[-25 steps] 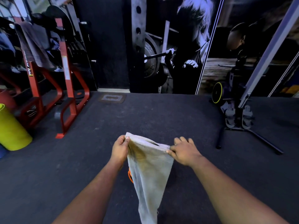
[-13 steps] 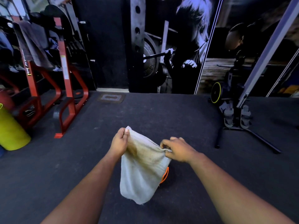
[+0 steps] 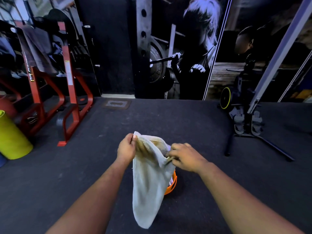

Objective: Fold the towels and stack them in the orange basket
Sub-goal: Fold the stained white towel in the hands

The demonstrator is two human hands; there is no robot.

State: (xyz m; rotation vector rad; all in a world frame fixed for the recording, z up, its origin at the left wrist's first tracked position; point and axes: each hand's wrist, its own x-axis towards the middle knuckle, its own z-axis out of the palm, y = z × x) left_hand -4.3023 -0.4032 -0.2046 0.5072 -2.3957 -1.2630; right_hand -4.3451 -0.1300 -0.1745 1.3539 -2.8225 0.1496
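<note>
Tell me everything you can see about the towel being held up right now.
The towel is pale grey-white cloth, terry by its look, with a brownish stain near its top. It hangs in the air, doubled over and tapering to a rounded bottom end. The left hand pinches its upper corner; the right hand grips the opposite top edge. It hides most of the orange basket behind it.

Two hands were in view, the left hand (image 3: 127, 148) and the right hand (image 3: 184, 157), and between them hung one pale, stained towel (image 3: 150, 179). One orange basket (image 3: 171, 186) showed partly from behind that cloth, one yellow-green cylinder (image 3: 12, 137) stood at the left edge, and one red metal rack (image 3: 67, 92) rose beside it, with one dark cloth (image 3: 38, 48) draped over its top. One black floor (image 3: 168, 119) lay under all of it
</note>
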